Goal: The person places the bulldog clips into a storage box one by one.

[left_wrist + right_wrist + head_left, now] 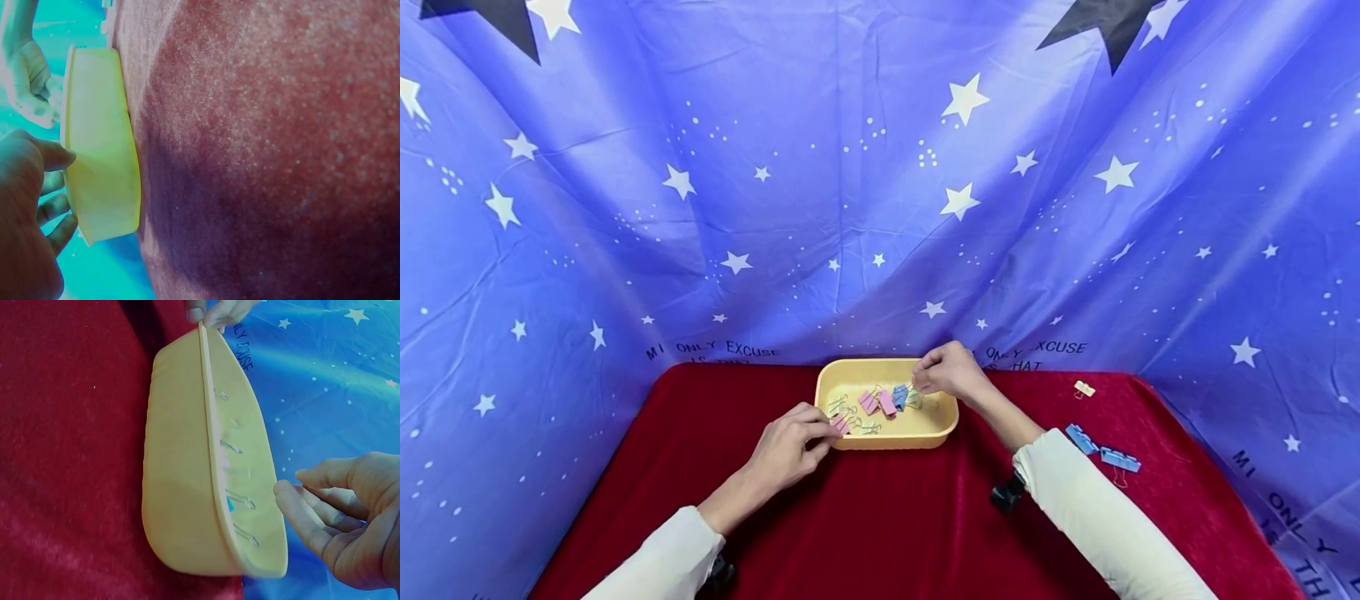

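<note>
A yellow plastic box (887, 443) stands on the red cloth with several binder clips in it. Its near left rim is between the thumb and fingers of my left hand (790, 442), beside a pink binder clip (841, 425). My right hand (951, 369) hovers over the box's far right edge. In the right wrist view the right hand's fingers (300, 515) are loosely bent, with nothing visible between the tips. Below these fingertips lie a blue binder clip (899, 397) and a pale green binder clip (914, 398). More pink binder clips (887, 404) lie mid-box.
On the right of the red cloth (910, 525) lie two blue binder clips (1120, 459), partly beside the right sleeve (1097, 508). A small pale yellow binder clip (1084, 388) sits farther back. A blue star-printed curtain (850, 208) hangs close behind the box.
</note>
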A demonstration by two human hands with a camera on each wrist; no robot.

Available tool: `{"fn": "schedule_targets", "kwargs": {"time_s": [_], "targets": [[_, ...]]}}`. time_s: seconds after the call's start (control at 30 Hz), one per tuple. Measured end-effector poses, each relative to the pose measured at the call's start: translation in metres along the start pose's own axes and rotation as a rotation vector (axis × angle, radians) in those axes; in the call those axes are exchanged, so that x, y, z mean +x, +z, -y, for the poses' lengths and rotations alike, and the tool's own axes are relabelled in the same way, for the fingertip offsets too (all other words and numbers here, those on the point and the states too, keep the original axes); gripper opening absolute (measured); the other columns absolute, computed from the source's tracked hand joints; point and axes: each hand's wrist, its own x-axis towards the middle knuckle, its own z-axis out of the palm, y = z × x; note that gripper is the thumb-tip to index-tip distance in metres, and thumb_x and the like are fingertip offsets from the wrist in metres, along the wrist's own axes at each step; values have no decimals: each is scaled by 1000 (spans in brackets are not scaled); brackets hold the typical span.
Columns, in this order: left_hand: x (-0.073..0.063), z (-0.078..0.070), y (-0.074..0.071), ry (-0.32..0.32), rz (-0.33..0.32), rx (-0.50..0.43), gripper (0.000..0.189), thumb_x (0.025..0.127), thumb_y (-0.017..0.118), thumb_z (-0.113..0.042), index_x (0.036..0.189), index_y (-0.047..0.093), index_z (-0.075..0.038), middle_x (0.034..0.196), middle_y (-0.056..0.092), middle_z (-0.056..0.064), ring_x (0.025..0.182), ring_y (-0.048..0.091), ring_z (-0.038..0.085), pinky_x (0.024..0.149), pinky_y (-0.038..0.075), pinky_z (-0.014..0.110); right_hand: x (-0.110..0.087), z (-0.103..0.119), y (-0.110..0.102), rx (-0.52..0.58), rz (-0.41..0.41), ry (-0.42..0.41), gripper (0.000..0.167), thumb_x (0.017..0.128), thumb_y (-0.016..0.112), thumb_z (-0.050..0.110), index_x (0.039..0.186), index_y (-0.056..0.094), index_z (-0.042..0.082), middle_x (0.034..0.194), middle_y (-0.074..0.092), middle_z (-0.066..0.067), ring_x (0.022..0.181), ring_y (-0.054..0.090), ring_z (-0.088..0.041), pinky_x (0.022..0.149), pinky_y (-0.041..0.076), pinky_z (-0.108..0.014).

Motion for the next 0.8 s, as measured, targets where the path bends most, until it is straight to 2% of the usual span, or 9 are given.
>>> {"fn": "schedule_targets", "kwargs": {"time_s": [0.23, 0.57, 0.8], "targets": [[2, -1, 0, 12, -6, 9, 24, 80, 96, 0, 96, 91, -18, 95, 80, -7, 97, 71, 12, 81, 65, 31, -8, -15, -23, 16, -16, -6, 24, 93, 80, -4, 115, 79, -14, 103, 84, -24, 91, 86, -31, 95, 70, -48], [1, 0, -1, -1, -3, 11, 23, 81, 95, -2, 95, 91, -19, 95, 80, -8, 96, 71, 12, 79, 65, 31, -25, -31, -57, 84, -12, -19, 31, 99, 75, -7, 126, 72, -22, 109, 83, -31, 89, 86, -24, 91, 71, -43], [1, -1, -1, -25, 30, -1, 22, 83, 94, -3, 97, 91, -19, 97, 81, -8, 99, 72, 13, 81, 66, 32, -35, -42, -83, 105, -28, -27, 30, 102, 73, -7, 127, 69, -24, 107, 84, -27, 86, 83, -14, 85, 71, -35]]}}
